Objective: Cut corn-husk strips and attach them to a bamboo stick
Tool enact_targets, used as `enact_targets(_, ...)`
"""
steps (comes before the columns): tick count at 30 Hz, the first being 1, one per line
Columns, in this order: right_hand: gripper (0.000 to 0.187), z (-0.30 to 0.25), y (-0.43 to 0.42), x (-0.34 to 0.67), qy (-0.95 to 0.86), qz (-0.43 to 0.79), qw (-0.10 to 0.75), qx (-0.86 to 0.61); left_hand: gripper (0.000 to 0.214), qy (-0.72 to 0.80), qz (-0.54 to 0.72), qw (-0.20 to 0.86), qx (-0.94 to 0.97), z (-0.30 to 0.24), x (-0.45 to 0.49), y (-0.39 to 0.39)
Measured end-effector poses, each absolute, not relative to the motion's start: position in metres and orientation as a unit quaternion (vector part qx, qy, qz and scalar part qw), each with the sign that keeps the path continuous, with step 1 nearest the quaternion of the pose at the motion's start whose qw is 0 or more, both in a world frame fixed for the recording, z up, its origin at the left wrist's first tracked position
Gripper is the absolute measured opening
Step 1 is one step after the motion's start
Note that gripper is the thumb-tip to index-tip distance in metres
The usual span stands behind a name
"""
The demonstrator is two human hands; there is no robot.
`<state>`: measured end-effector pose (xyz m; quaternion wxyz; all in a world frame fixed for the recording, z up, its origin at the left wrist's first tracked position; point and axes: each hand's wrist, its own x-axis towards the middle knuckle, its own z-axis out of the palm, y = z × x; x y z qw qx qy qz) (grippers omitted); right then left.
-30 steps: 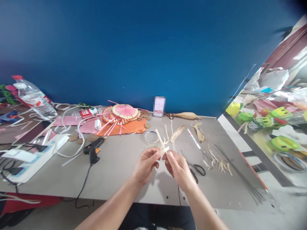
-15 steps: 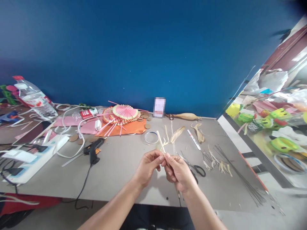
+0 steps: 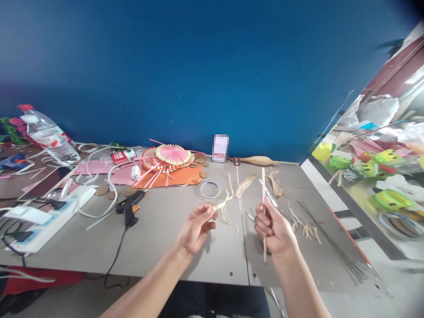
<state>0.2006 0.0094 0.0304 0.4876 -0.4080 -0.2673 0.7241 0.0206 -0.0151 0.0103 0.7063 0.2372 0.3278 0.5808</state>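
Note:
Between the thumb and fingers of my left hand [image 3: 198, 226] is a thin, pale strip of dried corn husk [image 3: 219, 206], its torn ends trailing to the right. My right hand [image 3: 274, 226] is closed around a slim, pale stick [image 3: 263, 182] held upright, which pokes out above and below the fist. The hands are apart, over the front half of the table. Scissors lie mostly hidden under my right hand, with a blade [image 3: 249, 215] showing to its left. A white marker [image 3: 272, 199] lies just beyond that hand.
A tape roll [image 3: 210, 190] and husk pieces [image 3: 245, 186] lie beyond my hands. Thin wires [image 3: 334, 245] and husk scraps [image 3: 310, 232] are at the right. To the left are a glue gun [image 3: 127, 210], a power strip [image 3: 54, 221], paper fans [image 3: 172, 157] and a bottle [image 3: 49, 134].
My hands have moved apart from where they met. The left drew slightly left with the husk strip, while the right went right with the stick, now upright.

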Motion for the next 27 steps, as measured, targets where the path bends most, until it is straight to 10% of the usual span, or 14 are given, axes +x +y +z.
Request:
enact_targets(12,0.018,-0.030,-0.003,0.165,-0.776,0.168,0.278,-0.540,0.012,0.311,0.604,0.716,0.165,-0.001,0.026,-0.009)
enact_targets(20,0.024,0.006,0.007,0.155,-0.510,0.577,0.460,-0.442,0.017,0.378,0.583,0.697,0.175,-0.009,0.036,-0.011)
enact_targets(27,0.026,0.002,0.016,0.154,-0.392,0.666,0.485,-0.409,0.025,0.414,0.575,0.669,0.225,-0.016,0.032,-0.009)
